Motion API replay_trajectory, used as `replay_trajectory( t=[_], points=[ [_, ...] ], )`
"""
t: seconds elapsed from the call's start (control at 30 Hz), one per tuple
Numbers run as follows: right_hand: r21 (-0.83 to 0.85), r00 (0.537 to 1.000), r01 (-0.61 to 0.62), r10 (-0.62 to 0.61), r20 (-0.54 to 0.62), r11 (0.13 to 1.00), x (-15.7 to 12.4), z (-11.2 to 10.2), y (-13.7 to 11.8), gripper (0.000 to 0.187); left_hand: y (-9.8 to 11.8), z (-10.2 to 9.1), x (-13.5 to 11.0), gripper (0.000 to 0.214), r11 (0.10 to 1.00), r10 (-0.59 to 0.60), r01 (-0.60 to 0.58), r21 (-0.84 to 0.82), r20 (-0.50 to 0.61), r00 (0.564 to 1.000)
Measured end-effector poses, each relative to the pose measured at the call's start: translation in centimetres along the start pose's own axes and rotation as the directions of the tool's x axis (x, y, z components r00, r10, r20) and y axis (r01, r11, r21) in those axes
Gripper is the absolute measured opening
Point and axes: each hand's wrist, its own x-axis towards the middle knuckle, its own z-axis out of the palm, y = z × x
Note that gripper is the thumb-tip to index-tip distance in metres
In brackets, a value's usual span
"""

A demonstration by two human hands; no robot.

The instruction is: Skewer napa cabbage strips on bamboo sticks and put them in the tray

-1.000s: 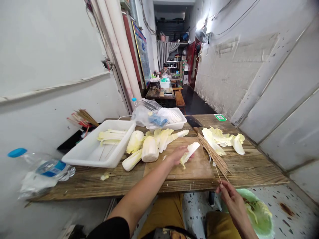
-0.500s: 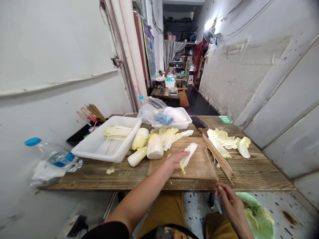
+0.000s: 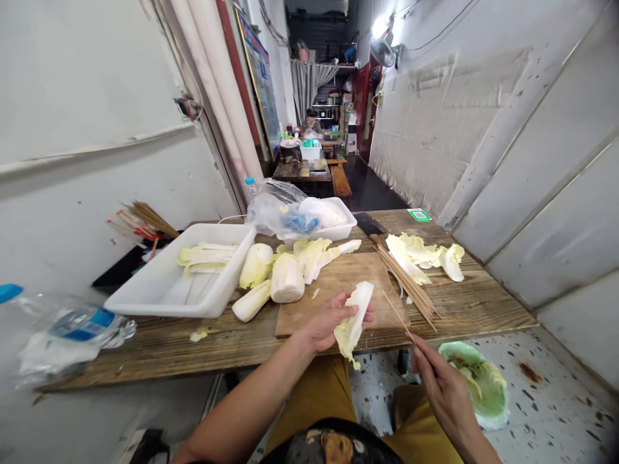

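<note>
My left hand [image 3: 331,320] grips a cabbage leaf [image 3: 354,320], thumb on top and fingers beneath, above the near part of the wooden cutting board [image 3: 300,316]. In my right hand [image 3: 438,374], closed at the table's front edge, is a thin bamboo skewer [image 3: 396,314] whose tip points up and left toward the leaf, apart from it. A bundle of skewers [image 3: 409,287] lies across the board's right side. Cut cabbage pieces [image 3: 287,278] and loose leaves [image 3: 314,258] sit at the board's left and back. More cabbage leaves [image 3: 425,252] lie to the right of the skewers.
A white tub [image 3: 145,283] with cabbage strips stands at left, beside a water bottle [image 3: 82,319]. Behind the board are a cleaver [image 3: 370,223] and a white tray [image 3: 341,225] with plastic bags. A green bin [image 3: 488,386] stands on the floor. Someone sits far back.
My left hand has lifted the cabbage leaf off the board and drawn it nearer to me. My right hand still holds the skewer, now angled more toward the leaf. The view has shifted right.
</note>
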Motion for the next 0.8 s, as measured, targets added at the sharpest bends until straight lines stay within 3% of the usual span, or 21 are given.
replay_trajectory(
  t=[0.13,0.3,0.4,0.47,0.53,0.67,0.8],
  points=[
    [-0.047,0.992,0.113,-0.116,-0.049,0.992,0.4,-1.3,-1.0,0.026,-0.7,0.6,-0.7,0.04,1.0,-0.006,0.006,-0.006,0.003,1.0],
    [-0.152,0.965,0.196,-0.218,-0.144,0.969,0.8,-4.8,-0.4,0.027,-1.6,1.0,-1.3,0.04,1.0,0.007,-0.007,0.005,0.0,1.0],
    [0.036,0.996,0.023,-0.02,-0.085,0.999,0.6,-6.3,-0.2,0.029,-1.7,1.1,-1.5,0.036,1.0,0.011,-0.012,-0.012,-0.04,0.999],
    [0.241,0.986,-0.153,0.163,-0.022,0.958,0.4,-6.4,-0.4,0.034,-1.7,1.2,-1.6,0.035,0.999,0.0,-0.002,-0.035,-0.078,0.997],
    [0.374,0.969,-0.227,0.247,-0.008,0.899,0.3,-6.0,-0.7,0.033,-1.8,1.3,-1.8,0.035,0.999,-0.011,0.007,-0.042,-0.106,0.994],
    [0.406,0.978,-0.182,0.206,-0.015,0.895,0.4,-4.9,-0.8,0.021,-2.1,1.8,-2.4,0.037,0.999,0.03,-0.027,0.032,-0.086,0.996],
    [0.312,0.994,-0.102,0.11,-0.01,0.945,-0.2,-4.9,-0.6,0.028,-2.0,2.3,-2.9,0.036,0.995,0.081,-0.074,0.067,-0.105,0.991]
  ],
)
